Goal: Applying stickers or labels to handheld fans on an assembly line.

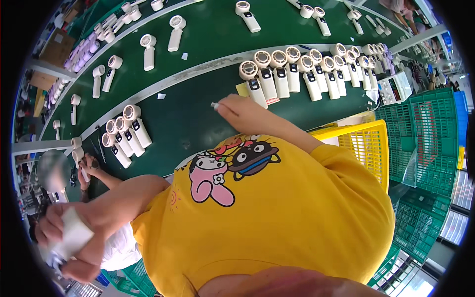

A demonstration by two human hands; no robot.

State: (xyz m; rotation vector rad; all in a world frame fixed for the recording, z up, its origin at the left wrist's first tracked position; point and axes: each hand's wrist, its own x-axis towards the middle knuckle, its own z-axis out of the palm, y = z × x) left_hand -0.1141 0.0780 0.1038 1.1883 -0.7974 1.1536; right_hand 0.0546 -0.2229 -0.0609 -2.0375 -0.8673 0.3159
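My left arm reaches out to the lower left. There my left hand (81, 242) is closed around a white blocky object (75, 231), smeared by motion, so its kind cannot be made out. Over the green bench my right hand (240, 111) pinches a small whitish piece (214, 105) between thumb and fingertips; it is too small to name. Just beyond that hand, to the right, several white handheld fans (255, 91) stand packed in rows, with a yellow slip (242, 89) beside them. A smaller group of white handheld fans (129, 141) lies left of my right hand.
Across a metal rail, more fans (176, 33) lie spaced along a green belt (208, 37). At the left, a co-worker's hands (90, 163) hold a fan. A yellow basket (363, 141), stacked green crates (425, 143) and a white device with a display (394, 89) are on the right.
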